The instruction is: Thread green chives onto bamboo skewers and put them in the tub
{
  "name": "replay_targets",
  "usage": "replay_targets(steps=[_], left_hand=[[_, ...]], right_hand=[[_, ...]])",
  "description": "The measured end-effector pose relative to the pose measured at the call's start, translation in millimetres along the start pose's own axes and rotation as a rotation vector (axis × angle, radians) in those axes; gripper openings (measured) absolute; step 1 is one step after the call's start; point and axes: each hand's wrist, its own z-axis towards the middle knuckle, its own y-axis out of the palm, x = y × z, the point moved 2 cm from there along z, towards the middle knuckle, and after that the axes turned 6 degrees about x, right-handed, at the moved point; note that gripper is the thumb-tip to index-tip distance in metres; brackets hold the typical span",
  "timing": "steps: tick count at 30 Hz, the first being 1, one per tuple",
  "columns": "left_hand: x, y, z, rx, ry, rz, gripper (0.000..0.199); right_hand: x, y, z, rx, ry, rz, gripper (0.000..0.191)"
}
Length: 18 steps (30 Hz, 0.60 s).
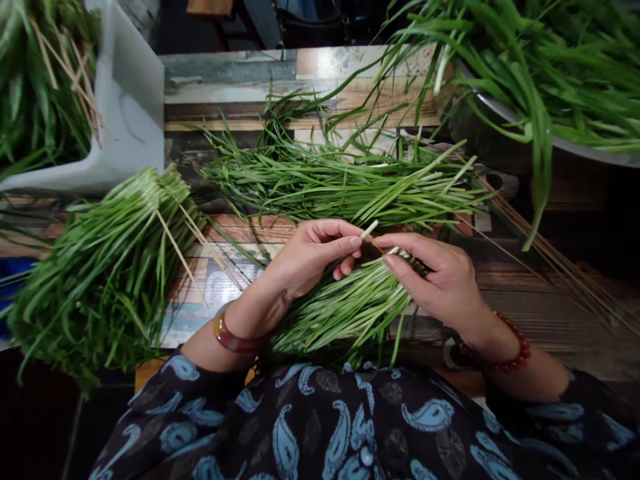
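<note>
Between thumb and forefinger, my left hand (327, 250) pinches a garlic chive (369, 231), its pale cut end sticking up. Close beside it, my right hand (435, 273) is closed on a thin bamboo skewer (377, 248), whose tip points toward that chive. A row of chives (350, 307) hangs from the skewer below my hands, their leaves spreading toward my body. My right fingers hide most of the skewer. Just beyond my hands lies a loose pile of chives (340, 180) on the wood-patterned table (235, 90).
Skewered chives (110, 260) lie at the left, sticks poking out. Behind them stands a white plastic bin (133, 100) with more skewered chives (45, 87). Bare skewers (550, 253) rest at the right. A large bowl (575, 145) heaped with chives (565, 73) is at the back right.
</note>
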Motion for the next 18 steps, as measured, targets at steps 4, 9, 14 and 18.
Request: replay_targets(steps=[4, 9, 14, 18], left_hand=[[-1.2, 0.7, -0.4, 0.005, 0.010, 0.015, 0.026], [-2.6, 0.6, 0.0, 0.021, 0.024, 0.021, 0.027], [-1.8, -0.2, 0.8, 0.021, 0.038, 0.011, 0.026], [-0.5, 0.0, 1.1, 0.037, 0.037, 0.030, 0.027]], right_hand=[[-0.2, 0.5, -0.3, 0.003, -0.006, 0.003, 0.024], [0.7, 1.7, -0.2, 0.007, 0.018, -0.003, 0.024], [-0.5, 1.6, 0.9, 0.014, 0.015, 0.006, 0.025], [0.2, 1.5, 0.9, 0.010, 0.024, 0.007, 0.026]])
